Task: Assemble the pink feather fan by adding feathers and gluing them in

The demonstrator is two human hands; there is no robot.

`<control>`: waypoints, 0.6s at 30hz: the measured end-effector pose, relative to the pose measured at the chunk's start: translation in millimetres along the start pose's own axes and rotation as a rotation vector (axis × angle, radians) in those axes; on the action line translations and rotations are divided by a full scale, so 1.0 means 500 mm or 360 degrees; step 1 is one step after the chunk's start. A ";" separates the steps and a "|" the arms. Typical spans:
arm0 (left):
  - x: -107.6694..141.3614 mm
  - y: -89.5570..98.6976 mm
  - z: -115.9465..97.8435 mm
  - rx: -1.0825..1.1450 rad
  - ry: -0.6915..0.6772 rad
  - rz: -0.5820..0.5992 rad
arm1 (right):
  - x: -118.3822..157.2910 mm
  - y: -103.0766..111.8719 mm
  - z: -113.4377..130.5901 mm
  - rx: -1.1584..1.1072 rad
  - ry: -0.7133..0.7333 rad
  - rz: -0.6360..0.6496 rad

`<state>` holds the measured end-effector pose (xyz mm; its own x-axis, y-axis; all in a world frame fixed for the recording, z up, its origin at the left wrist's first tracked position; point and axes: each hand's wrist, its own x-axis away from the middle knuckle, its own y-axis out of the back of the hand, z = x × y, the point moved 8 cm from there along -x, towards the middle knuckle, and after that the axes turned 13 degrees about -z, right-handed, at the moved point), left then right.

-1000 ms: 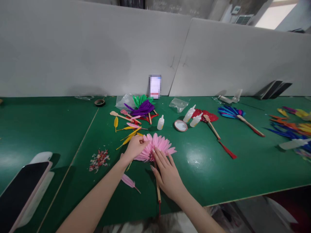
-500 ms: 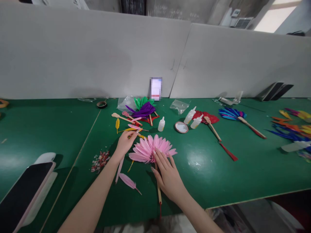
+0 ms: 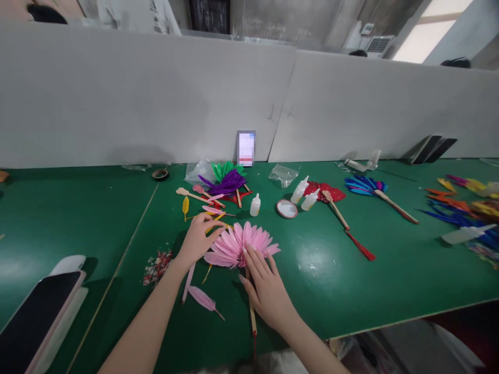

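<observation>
A pink feather fan (image 3: 237,245) with a wooden handle (image 3: 251,309) and a red cord lies on the green table. Flat across the fan's base rests my right hand (image 3: 267,285), its fingers spread. My left hand (image 3: 201,236) is at the fan's upper left edge, fingers curved and apart, close to yellow feathers; nothing shows between its fingertips. Below it lies a loose pink feather (image 3: 202,298), beside a pale pink strip (image 3: 188,283). Behind the fan stands a small white bottle (image 3: 255,205).
Purple feathers (image 3: 230,182), a round dish (image 3: 287,209), two bottles, a red fan (image 3: 325,192) and a blue fan (image 3: 364,185) lie further back. Petal scraps (image 3: 158,267) and a phone (image 3: 41,311) are at the left. A white partition (image 3: 156,98) borders the table.
My left hand has drawn nearer to the fan's left edge, with its fingers more apart. My right hand stays on the fan's base. The whole view has shifted slightly.
</observation>
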<state>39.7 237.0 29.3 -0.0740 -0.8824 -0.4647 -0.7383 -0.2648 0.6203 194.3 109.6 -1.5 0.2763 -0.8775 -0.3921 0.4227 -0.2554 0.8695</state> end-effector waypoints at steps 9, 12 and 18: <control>0.001 -0.003 0.015 0.0202 0.0322 0.0147 | -0.003 0.004 0.002 -0.0007 0.0004 0.0002; 0.006 -0.014 0.020 0.0265 0.0406 0.0246 | -0.002 0.003 0.002 -0.0008 0.0003 0.0001; 0.016 -0.038 0.012 0.0244 0.0433 0.0253 | -0.004 0.000 0.002 0.0008 0.0009 0.0045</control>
<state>48.9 237.4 10.0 -0.0301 -0.9847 -0.1715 -0.8254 -0.0723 0.5599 193.0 111.1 -0.2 0.2933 -0.8820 -0.3689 0.4100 -0.2325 0.8819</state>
